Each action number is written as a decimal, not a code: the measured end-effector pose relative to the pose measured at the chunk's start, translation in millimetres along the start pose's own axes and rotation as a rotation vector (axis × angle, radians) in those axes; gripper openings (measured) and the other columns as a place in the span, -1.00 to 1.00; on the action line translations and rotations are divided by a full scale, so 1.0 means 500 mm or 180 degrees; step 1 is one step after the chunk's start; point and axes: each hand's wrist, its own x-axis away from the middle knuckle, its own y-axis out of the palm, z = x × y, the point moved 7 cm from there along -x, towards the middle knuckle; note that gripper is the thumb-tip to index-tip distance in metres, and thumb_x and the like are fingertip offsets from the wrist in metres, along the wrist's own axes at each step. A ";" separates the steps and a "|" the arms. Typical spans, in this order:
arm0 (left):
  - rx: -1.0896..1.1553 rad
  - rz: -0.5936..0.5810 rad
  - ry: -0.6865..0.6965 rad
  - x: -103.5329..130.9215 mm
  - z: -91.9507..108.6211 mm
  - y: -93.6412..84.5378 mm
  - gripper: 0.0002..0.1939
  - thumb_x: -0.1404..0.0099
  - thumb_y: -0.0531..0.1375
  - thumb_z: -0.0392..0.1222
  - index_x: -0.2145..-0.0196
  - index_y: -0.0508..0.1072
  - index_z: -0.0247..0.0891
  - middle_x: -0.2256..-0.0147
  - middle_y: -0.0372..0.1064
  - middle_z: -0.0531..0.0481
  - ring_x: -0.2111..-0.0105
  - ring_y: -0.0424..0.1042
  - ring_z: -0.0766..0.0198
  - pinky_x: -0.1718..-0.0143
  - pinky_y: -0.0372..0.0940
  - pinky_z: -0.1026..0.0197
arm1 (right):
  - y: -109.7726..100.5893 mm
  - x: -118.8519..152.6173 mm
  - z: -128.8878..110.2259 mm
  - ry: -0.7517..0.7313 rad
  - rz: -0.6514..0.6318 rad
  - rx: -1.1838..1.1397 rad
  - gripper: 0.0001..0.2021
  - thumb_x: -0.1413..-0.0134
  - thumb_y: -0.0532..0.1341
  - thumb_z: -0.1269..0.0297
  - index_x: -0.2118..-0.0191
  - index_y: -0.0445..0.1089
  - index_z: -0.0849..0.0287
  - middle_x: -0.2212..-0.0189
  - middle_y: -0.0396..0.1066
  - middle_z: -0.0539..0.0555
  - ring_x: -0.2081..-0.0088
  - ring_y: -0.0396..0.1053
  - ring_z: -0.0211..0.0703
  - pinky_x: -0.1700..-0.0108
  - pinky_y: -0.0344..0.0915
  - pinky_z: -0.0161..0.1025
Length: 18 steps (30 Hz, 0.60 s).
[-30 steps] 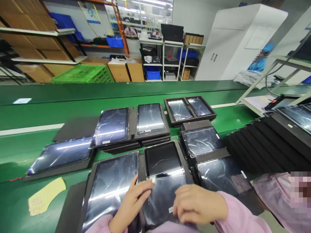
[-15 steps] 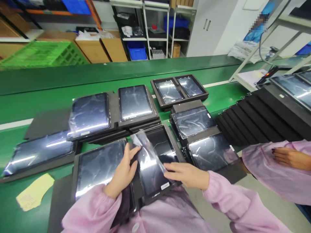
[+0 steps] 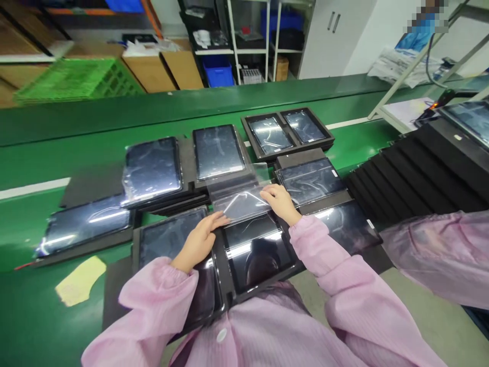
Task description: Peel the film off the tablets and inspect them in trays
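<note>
A clear plastic film [image 3: 244, 200] is held above the far edge of a bare, shiny tablet screen [image 3: 260, 255]. My right hand [image 3: 280, 203] pinches the film at its right edge. At the film's near left corner, the fingers of my left hand [image 3: 200, 237] are closed on it. That screen lies in a dark foam tray [image 3: 223, 278], close against my body. Beside it in the same tray, partly covered by my left forearm, is another screen [image 3: 164, 239].
More screens in foam trays surround me: a stack [image 3: 219, 150] behind, one tray [image 3: 288, 133] further back, and a stack [image 3: 311, 181] at right. A yellow paper [image 3: 81, 280] lies left on the green bench [image 3: 30, 316]. A co-worker's pink sleeve [image 3: 439, 255] is close on the right.
The film has come off the near screen and moved away from me, leaving that screen bare. Both hands have shifted with it, the right one forward. The co-worker's hand no longer shows clearly.
</note>
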 end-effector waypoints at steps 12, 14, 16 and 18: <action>-0.0362 -0.0503 0.0787 0.181 0.153 0.120 -0.51 0.06 -0.04 -0.54 0.27 0.49 -0.19 -0.14 0.23 -0.04 -0.22 0.05 0.00 -0.17 -0.07 -0.34 | -0.018 0.144 0.039 0.1041 0.0034 0.0448 -0.70 0.13 0.29 0.09 0.36 0.36 0.24 0.43 0.44 0.23 0.23 0.40 0.19 0.13 0.21 0.01; 0.0014 -0.0408 0.0661 0.178 0.147 0.118 -0.54 0.07 -0.05 -0.54 0.34 0.48 -0.19 -0.10 0.29 0.00 -0.20 0.08 0.05 -0.19 -0.05 -0.28 | -0.007 0.150 0.028 0.1019 0.0007 0.0258 -0.70 0.11 0.25 0.06 0.38 0.36 0.24 0.48 0.42 0.19 0.27 0.40 0.15 0.19 0.24 -0.02; 0.0504 -0.0266 0.0601 0.170 0.136 0.103 -0.56 0.05 -0.06 -0.54 0.38 0.48 -0.18 -0.04 0.35 0.01 -0.17 0.17 0.13 -0.19 0.01 -0.20 | -0.004 0.151 0.007 0.0856 -0.0126 -0.0002 -0.68 0.08 0.19 -0.01 0.43 0.34 0.21 0.53 0.40 0.09 0.35 0.41 0.04 0.27 0.28 -0.13; 0.0921 0.0042 0.0539 0.168 0.118 0.072 -0.58 0.00 -0.07 -0.53 0.38 0.48 -0.18 0.01 0.41 -0.02 -0.13 0.23 0.18 -0.18 0.06 -0.14 | -0.010 0.156 -0.021 0.0698 -0.0259 -0.0438 -0.65 0.07 0.17 -0.07 0.46 0.31 0.17 0.56 0.37 0.02 0.42 0.39 -0.07 0.37 0.29 -0.22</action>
